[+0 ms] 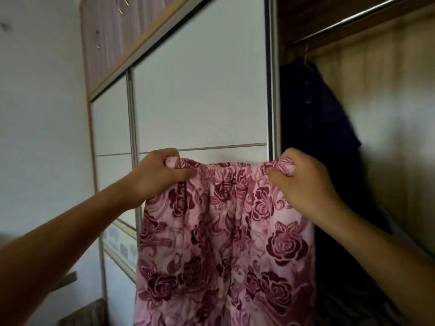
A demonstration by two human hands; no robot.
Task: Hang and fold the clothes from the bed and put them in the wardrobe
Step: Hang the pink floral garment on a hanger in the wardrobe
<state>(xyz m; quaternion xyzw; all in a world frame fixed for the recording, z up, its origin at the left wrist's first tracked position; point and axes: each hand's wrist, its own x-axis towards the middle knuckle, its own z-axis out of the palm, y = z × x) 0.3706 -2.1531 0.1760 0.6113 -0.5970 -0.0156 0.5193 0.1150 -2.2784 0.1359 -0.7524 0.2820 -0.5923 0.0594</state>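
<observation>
Well, the person stood close to the wardrobe with one pink, rose-patterned cloth garment point(226, 243) held up at chest height, its gathered elastic waistband point(226, 169) stretched level between two hands. The left hand point(160, 175) had its fingers curled over one end of the band with the thumb pinching from the front. The right hand point(303, 182) bunched the other end in a closed grip. Holding it by both ends let the rest hang straight down in front of the white sliding wardrobe door point(200, 90), which to my eye looked like squaring it up for a fold or a hanger; I saw no hanger in either hand. The cloth ran out of sight below, so I could not tell whether it was a skirt or trousers. To the right the wardrobe stood open, and there a single shiny metal rail point(353, 17) ran across the top with one dark navy garment point(313, 128) hanging below it, just beside the right hand. What it hung from was too blurred to make out. By count: two hands, one pink garment, one dark one, one rail, and two white door panels side by side beneath a pink striped upper cupboard point(110, 38). The bed was not visible from there.
</observation>
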